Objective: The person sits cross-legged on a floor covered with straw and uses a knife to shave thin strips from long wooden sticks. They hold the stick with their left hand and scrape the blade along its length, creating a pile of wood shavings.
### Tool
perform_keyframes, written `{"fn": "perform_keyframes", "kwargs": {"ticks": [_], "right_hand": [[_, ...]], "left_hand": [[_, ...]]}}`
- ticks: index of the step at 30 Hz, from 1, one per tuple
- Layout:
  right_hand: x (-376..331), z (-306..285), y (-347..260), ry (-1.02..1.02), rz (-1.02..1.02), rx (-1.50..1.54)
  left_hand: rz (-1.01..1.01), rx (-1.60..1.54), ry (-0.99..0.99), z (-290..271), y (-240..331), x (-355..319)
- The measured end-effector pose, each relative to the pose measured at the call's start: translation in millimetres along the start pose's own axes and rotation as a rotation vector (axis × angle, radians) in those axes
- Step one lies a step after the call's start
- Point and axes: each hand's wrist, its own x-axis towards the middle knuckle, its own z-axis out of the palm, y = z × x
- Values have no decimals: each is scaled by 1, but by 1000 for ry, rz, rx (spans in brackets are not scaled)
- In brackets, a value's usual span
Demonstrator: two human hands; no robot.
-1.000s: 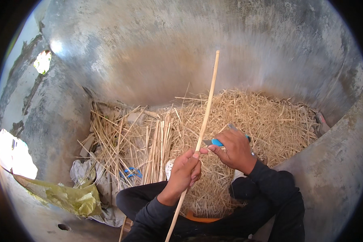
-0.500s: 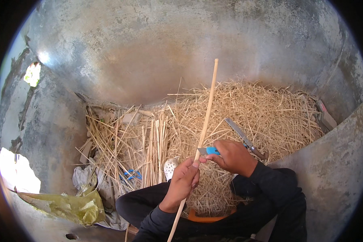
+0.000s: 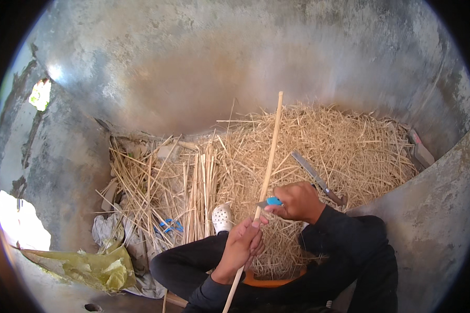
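Note:
My left hand (image 3: 240, 245) is closed around a long pale strip, bamboo by its look (image 3: 271, 151), which runs upright and slightly tilted between my knees. Its lower end passes below the hand toward the bottom edge. In my right hand (image 3: 299, 202) is a blue-handled utility knife (image 3: 272, 201). The knife's short blade lies against the strip just above my left thumb. Wrapped fingers hide most of the knife's handle.
Shavings (image 3: 344, 151) heap in front of me, with a hooked, curved-blade tool (image 3: 316, 175) lying on them. Split strips (image 3: 201, 177) lie to the left, near blue-handled scissors or a similar tool (image 3: 169, 226). A yellow sack (image 3: 96, 268) sits lower left. Concrete walls (image 3: 193, 78) enclose the space.
Both hands and the strip have moved slightly downward, the strip's top end sinking. The knife is turned a little, with its blade still at the strip.

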Motion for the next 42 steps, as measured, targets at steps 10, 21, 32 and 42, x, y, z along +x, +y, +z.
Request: {"fn": "perform_keyframes", "kwargs": {"ticks": [10, 21, 32, 42], "right_hand": [[-4, 4, 3, 115, -123, -89], [1, -3, 43, 241, -65, -209], [0, -42, 153, 249, 231, -420], [6, -26, 209, 191, 391, -546]], "left_hand": [[-31, -6, 79, 14, -1, -17], [-53, -3, 64, 23, -8, -52], [-164, -53, -39, 36, -26, -88], [-196, -36, -12, 29, -31, -75]]}}
